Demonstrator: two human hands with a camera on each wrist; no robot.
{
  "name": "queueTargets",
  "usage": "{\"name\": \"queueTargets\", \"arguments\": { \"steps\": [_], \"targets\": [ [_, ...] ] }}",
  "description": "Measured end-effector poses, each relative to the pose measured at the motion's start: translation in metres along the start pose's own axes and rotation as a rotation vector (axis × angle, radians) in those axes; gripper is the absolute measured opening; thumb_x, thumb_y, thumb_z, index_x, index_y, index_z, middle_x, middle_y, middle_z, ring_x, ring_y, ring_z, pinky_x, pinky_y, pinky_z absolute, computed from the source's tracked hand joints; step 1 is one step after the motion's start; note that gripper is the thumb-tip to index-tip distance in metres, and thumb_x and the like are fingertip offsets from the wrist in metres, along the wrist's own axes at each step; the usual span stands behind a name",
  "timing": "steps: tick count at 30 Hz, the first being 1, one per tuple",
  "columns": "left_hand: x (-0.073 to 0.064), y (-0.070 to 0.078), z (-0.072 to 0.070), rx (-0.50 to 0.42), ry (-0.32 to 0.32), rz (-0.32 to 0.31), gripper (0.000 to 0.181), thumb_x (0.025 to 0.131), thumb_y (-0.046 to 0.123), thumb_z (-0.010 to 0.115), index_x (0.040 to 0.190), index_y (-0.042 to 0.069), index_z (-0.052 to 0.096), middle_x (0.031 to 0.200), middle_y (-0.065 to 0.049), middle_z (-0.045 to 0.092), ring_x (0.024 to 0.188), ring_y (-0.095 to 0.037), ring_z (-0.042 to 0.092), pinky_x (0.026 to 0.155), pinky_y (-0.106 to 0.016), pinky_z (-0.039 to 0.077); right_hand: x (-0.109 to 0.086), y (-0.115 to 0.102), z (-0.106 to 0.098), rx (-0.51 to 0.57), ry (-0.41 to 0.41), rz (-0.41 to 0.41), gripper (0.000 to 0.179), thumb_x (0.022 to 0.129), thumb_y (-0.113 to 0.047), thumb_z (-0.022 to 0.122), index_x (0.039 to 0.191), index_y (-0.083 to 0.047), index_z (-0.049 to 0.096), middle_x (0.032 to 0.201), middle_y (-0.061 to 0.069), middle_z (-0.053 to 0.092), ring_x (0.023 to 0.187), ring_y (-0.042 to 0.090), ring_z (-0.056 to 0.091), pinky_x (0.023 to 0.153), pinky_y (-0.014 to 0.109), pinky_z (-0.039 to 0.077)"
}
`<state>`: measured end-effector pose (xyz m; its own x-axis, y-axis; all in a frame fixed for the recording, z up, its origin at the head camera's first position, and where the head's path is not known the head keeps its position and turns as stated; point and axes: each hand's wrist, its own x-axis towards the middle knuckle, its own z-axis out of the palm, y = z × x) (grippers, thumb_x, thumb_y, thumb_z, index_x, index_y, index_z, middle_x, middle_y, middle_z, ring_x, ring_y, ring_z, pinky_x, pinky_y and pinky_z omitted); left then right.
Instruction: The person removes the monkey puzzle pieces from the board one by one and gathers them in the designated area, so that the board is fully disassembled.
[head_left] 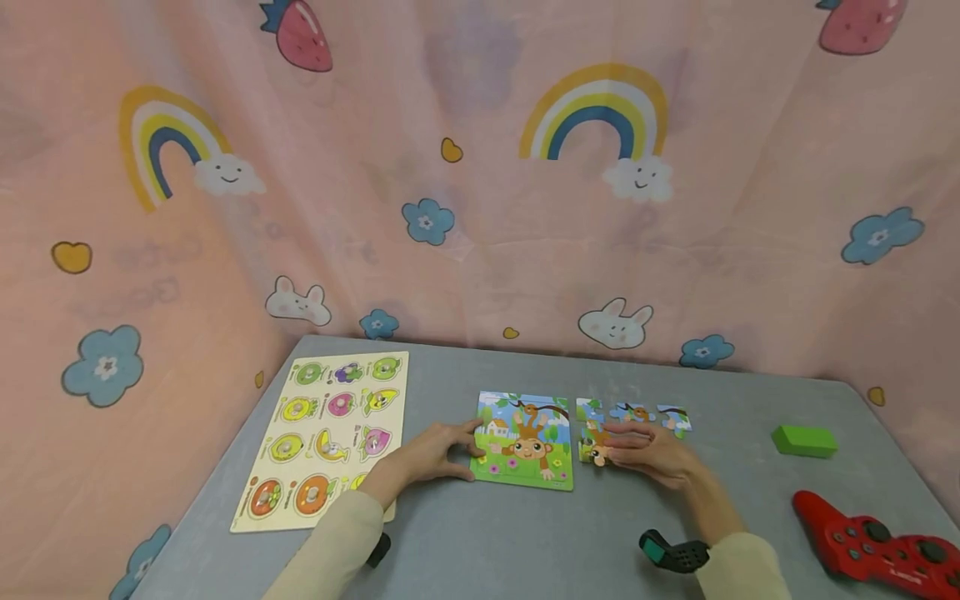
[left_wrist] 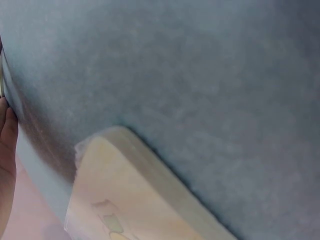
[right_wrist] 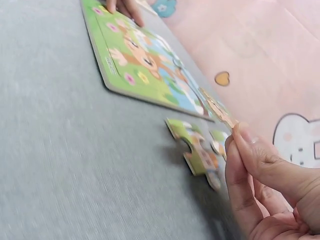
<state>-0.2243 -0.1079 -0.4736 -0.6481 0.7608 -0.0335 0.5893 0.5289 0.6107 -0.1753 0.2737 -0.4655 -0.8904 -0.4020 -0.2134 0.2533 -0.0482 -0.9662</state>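
A square monkey jigsaw board [head_left: 525, 442] lies on the grey table. At its left edge, my left hand [head_left: 442, 450] rests with fingertips on the board, also seen at the top of the right wrist view. My right hand [head_left: 656, 454] is over loose pieces to the board's right. Between thumb and finger it pinches a thin puzzle piece [right_wrist: 218, 111], seen edge-on above the table. Below that, a loose puzzle piece [right_wrist: 196, 150] shows in the right wrist view. Several more pieces, such as a corner piece [head_left: 589, 408], lie in a row behind the hand.
A wooden fruit peg board [head_left: 315, 425] lies left, partly under my left forearm. To the right are a green block [head_left: 804, 441] and a red game controller [head_left: 877, 542]. A pink patterned curtain [head_left: 480, 208] hangs behind the table.
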Motion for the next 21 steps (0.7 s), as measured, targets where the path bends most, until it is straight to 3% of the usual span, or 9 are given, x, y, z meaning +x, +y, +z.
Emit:
{"name": "queueTargets", "arguments": {
  "steps": [10, 21],
  "targets": [
    [-0.001, 0.002, 0.0, -0.006, -0.002, -0.013, 0.032, 0.08, 0.025, 0.077, 0.109, 0.013, 0.072, 0.15, -0.012, 0.038, 0.134, -0.026, 0.041, 0.105, -0.041, 0.038, -0.015, 0.004, -0.019, 0.092, 0.013, 0.015, 0.035, 0.089, 0.006, 0.062, 0.111, -0.02, 0.068, 0.105, -0.002, 0.069, 0.096, 0.01, 0.066, 0.083, 0.029, 0.053],
    [-0.001, 0.001, 0.0, -0.008, -0.004, -0.019, 0.032, 0.08, 0.026, 0.077, 0.109, 0.014, 0.072, 0.15, -0.011, 0.037, 0.134, -0.026, 0.04, 0.106, -0.043, 0.036, -0.027, 0.006, -0.037, 0.124, 0.001, -0.008, 0.036, 0.09, 0.008, 0.06, 0.112, -0.019, 0.067, 0.105, -0.002, 0.069, 0.097, 0.009, 0.066, 0.082, 0.027, 0.053]
  ]
}}
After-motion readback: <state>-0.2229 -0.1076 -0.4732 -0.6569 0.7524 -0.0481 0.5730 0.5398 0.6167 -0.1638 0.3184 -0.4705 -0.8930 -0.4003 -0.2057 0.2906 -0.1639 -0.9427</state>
